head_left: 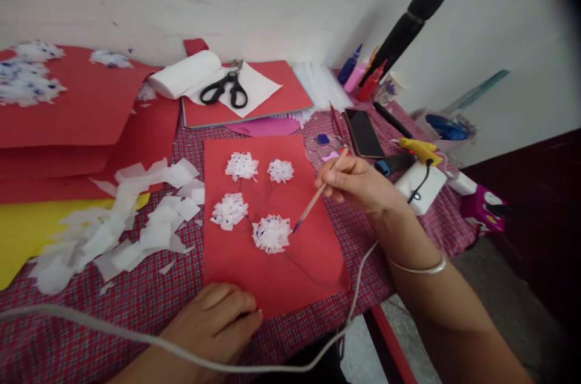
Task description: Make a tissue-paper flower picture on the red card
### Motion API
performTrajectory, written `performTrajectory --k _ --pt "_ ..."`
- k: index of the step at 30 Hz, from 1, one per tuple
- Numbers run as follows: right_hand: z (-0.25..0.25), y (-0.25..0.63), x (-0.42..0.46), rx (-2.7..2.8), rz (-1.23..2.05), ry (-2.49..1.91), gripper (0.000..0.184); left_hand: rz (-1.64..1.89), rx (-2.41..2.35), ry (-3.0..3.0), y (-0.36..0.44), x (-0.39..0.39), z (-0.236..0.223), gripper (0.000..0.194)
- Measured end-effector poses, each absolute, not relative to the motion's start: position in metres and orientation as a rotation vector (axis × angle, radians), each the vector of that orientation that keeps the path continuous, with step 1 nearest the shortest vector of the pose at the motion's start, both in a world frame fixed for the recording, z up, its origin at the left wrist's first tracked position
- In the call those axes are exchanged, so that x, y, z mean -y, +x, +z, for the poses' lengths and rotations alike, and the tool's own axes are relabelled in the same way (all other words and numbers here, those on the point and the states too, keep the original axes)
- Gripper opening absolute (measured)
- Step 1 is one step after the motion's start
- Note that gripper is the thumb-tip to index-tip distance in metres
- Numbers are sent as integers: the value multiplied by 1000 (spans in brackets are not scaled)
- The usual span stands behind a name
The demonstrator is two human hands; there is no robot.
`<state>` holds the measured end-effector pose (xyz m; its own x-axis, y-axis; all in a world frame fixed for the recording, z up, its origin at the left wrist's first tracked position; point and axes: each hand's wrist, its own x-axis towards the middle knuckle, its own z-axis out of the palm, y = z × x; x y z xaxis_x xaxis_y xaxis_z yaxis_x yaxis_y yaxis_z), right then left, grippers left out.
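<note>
My right hand (347,183) pinches a thin wooden paintbrush (318,195), its dark-tipped bristles at the right edge of a white paper puff (271,234). That puff sits on a sheet of red paper (272,287) with several similar puffs, some dabbed blue-purple, and faint pencil lines. Resting on the sheet's lower left edge is my left hand (222,317), its fingers loosely bent and nothing seen in them. Behind my right hand lies a clear paint palette (313,145) with blue and pink paint.
Cut white paper squares (154,230) lie scattered left. Black scissors (226,89) and a tissue roll (186,74) rest behind. A phone (364,133), paint bottles (373,83) and a white adapter (422,187) stand right. A white cable (181,352) crosses in front.
</note>
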<state>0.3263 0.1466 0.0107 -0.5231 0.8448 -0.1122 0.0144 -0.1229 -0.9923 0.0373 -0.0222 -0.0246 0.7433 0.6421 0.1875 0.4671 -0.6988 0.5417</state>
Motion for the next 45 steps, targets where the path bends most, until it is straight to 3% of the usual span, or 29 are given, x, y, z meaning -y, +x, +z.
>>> performTrajectory --k 4,11,17,22,29,34,45 --pt "2 307 -139 1612 1816 -1022 29 469 -882 2392 39 25 -19 24" --pt "-1 317 -151 1444 1719 -1183 28 463 -845 2387 37 25 -21 27" --pt "1 305 -142 1607 1899 -1131 29 451 -864 2356 39 26 -19 28" --pt "-2 309 -145 1529 1745 -1179 28 452 -858 2306 39 28 -19 34" --pt "2 295 -134 1689 1902 -1085 27 526 -879 2353 42 29 -25 29" --pt "-5 299 -140 1591 1740 -1131 26 593 -859 2395 42 28 -27 25" --pt "-6 292 -134 1628 1729 -1074 24 671 -886 2404 46 30 -37 25"
